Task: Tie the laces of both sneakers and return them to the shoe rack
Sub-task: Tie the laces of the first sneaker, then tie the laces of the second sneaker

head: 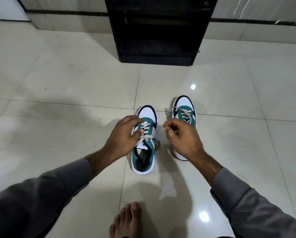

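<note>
Sneakers: left sneaker [144, 146] and right sneaker [185, 115] sit side by side on the floor [58, 100], long axes and toes toward the shoe rack [158, 30]. Left hand [125, 136] fingers curl over the laces, grasp unclear; right hand [181, 136] pinches a lace [169, 114]. Pull both ends evenly, snug before looping.
</note>
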